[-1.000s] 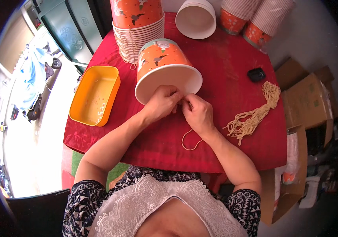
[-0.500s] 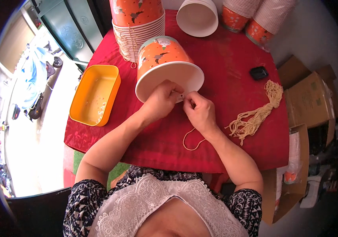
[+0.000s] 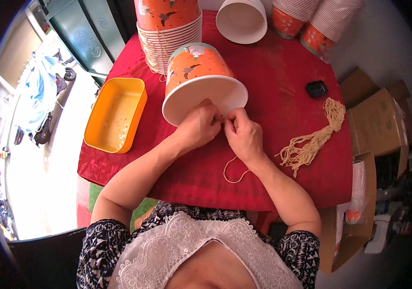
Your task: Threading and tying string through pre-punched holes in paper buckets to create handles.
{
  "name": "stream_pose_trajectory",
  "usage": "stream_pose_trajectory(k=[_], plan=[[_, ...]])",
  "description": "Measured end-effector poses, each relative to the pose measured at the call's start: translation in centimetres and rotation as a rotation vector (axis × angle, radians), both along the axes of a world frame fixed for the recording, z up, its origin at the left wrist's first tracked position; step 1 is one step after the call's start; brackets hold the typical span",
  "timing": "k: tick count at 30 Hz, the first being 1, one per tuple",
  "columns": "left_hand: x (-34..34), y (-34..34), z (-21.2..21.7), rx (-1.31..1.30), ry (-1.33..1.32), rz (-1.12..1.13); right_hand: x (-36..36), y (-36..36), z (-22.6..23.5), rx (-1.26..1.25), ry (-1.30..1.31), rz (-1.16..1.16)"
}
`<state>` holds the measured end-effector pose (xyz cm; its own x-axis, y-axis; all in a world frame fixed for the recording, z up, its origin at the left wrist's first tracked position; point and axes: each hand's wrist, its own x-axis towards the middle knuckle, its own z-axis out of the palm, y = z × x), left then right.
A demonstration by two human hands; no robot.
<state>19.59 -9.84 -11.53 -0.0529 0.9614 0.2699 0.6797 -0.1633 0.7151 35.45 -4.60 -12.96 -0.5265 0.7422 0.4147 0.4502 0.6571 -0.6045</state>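
Observation:
An orange paper bucket (image 3: pixel 199 66) with a bat pattern and white rim lies tipped on the table, its mouth toward me. My left hand (image 3: pixel 197 126) reaches over the near rim, fingers partly inside, pinching the rim. Close beside it, my right hand (image 3: pixel 244 137) is closed in a pinch at the same stretch of rim. A thin beige cord (image 3: pixel 225 173) comes out below my right hand and loops on the red cloth. The fingertips hide the cord's upper end and the exact spot where it meets the rim.
A yellow plastic tub (image 3: pixel 112 115) with small white bits stands left. Behind the bucket rises a stack of buckets (image 3: pixel 170 45); a white-lined bucket (image 3: pixel 241 21) lies farther back. At right are a bundle of cords (image 3: pixel 312 139), a small black case (image 3: pixel 316 88) and cardboard boxes (image 3: pixel 377 120).
The bucket has tilted and shifted slightly left. My left hand has turned a little, its fingers closing nearer the rim, and my right fingertips have risen slightly.

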Motion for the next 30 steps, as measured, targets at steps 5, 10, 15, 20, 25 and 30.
stream_pose_trajectory(k=[5, 10, 15, 20, 25, 30], plan=[[-0.2, 0.2, -0.6, 0.015, -0.010, -0.029, 0.0, -0.1, 0.2, 0.061, 0.010, 0.020], [-0.2, 0.0, -0.6, 0.019, -0.016, -0.033, 0.0, -0.1, 0.0, 0.236, 0.046, 0.064], [-0.1, 0.0, -0.6, 0.056, -0.025, -0.006, 0.1, -0.1, -0.2, 0.228, 0.046, 0.085], [-0.1, 0.0, -0.6, 0.042, -0.014, 0.012, 0.3, 0.0, -0.3, 0.226, 0.058, 0.115], [0.0, 0.1, -0.8, 0.068, -0.033, 0.010, 0.2, 0.4, -0.7, 0.119, 0.064, 0.096], [0.2, 0.2, -0.9, 0.085, 0.010, 0.019, 0.1, 0.8, -0.4, -0.132, 0.158, 0.096]])
